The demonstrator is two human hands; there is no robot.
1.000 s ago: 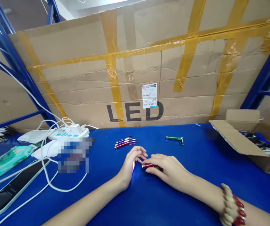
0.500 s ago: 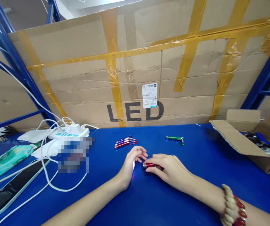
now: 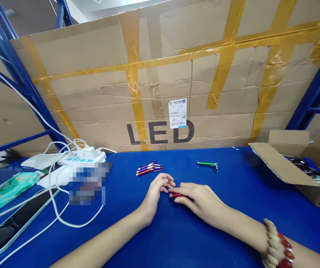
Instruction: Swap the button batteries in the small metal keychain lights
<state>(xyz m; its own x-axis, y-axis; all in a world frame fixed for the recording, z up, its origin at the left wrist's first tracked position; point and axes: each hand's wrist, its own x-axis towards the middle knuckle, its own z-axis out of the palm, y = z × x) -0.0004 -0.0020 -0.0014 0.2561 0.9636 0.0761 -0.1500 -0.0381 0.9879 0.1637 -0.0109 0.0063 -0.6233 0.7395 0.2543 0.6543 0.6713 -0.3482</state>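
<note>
Between the thumb and fingers of my right hand (image 3: pixel 200 199) is a small red keychain flashlight (image 3: pixel 176 195), its silver end pointing left. The rest of it is hidden inside the hand. My left hand (image 3: pixel 157 197) stands on its edge just to the left, palm turned toward the flashlight, fingers loosely curved and holding nothing. Its fingertips are close to the silver end; I cannot tell whether they touch. Behind my left hand lie several similar flashlights, a red one (image 3: pixel 145 171) and purple ones (image 3: pixel 145 166) with clips. A green flashlight (image 3: pixel 206 163) lies farther right.
An open cardboard box (image 3: pixel 291 171) holding dark items stands at the right. White cables (image 3: pixel 54 201), a power strip (image 3: pixel 92 159), a phone (image 3: pixel 11 223) and a teal packet (image 3: pixel 11 190) crowd the left. A large cardboard sheet (image 3: pixel 98 108) walls off the back.
The pinkish light on my left palm and the tabletop below it has gone out. The right fingers and the red flashlight have shifted slightly; the left hand stays put.
</note>
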